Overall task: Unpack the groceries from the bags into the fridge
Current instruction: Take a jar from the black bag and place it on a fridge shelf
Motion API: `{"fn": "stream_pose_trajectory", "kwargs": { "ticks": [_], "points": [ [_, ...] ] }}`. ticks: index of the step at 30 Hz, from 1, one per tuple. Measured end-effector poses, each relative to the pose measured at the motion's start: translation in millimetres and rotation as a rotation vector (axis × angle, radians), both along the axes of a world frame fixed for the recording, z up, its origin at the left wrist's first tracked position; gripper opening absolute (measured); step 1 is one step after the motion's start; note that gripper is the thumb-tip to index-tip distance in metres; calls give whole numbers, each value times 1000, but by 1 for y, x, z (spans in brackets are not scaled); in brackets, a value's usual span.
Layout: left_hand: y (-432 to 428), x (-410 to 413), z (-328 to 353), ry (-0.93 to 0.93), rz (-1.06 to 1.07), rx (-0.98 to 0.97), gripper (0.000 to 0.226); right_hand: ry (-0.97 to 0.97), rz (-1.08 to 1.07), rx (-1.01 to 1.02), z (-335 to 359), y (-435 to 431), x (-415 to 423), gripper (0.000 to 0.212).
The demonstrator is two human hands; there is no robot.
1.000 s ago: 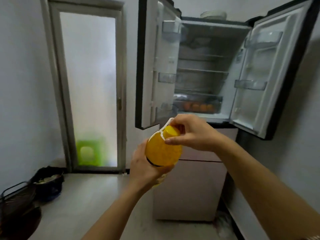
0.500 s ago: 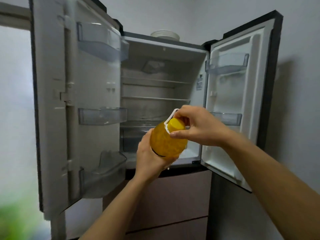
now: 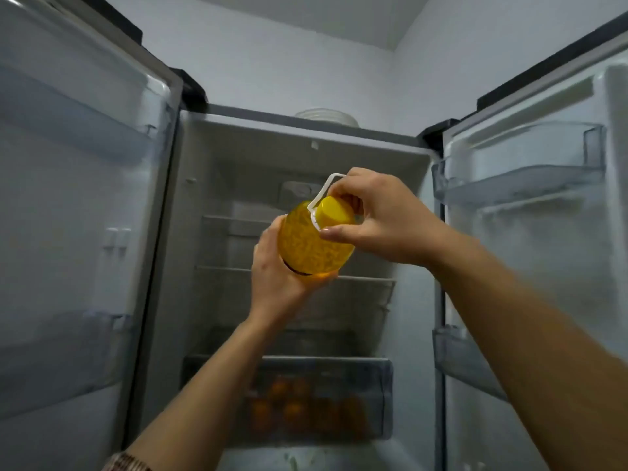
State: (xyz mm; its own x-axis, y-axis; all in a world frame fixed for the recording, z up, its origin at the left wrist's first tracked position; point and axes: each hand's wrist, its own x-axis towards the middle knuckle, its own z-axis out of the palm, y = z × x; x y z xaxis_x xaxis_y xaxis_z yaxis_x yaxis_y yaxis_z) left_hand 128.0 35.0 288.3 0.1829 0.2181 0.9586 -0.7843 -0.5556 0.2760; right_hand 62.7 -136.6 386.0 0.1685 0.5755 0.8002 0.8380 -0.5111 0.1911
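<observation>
A yellow bottle [image 3: 311, 244] with a yellow cap and a white carry handle is held up in front of the open fridge [image 3: 299, 158]. My left hand [image 3: 275, 280] cups its base from below, fingers curled round it. My right hand [image 3: 377, 219] grips the white handle at the bottle's neck. The bottle is tilted, its cap pointing up and to the right. It hangs level with the middle glass shelf [image 3: 367, 278] and is outside the compartment.
Both fridge doors stand open, with bins on the left door [image 3: 68, 351] and on the right door [image 3: 523, 175]. The bottom drawer [image 3: 384, 399] holds several oranges. A white dish [image 3: 326, 116] sits on top of the fridge.
I have come much closer to the fridge and the view has tilted up. The bottle has risen with both hands in the same grip.
</observation>
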Motion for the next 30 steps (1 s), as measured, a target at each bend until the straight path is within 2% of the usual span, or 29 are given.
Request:
{"fn": "stream_pose_trajectory", "kwargs": {
  "ticks": [7, 13, 17, 26, 30],
  "points": [
    [16, 69, 52, -111, 90, -17, 95, -153, -57, 35, 43, 18, 68, 37],
    [20, 81, 55, -163, 40, -125, 95, -223, -24, 13, 60, 36, 71, 36],
    [24, 88, 44, -169, 36, -153, 94, -195, -13, -21, 58, 39, 76, 36],
    [39, 124, 33, -72, 49, -137, 100, -171, -130, -20, 45, 58, 119, 35],
    [53, 147, 23, 2, 7, -115, 105, -126, -105, -23, 30, 70, 144, 30]
  ]
}}
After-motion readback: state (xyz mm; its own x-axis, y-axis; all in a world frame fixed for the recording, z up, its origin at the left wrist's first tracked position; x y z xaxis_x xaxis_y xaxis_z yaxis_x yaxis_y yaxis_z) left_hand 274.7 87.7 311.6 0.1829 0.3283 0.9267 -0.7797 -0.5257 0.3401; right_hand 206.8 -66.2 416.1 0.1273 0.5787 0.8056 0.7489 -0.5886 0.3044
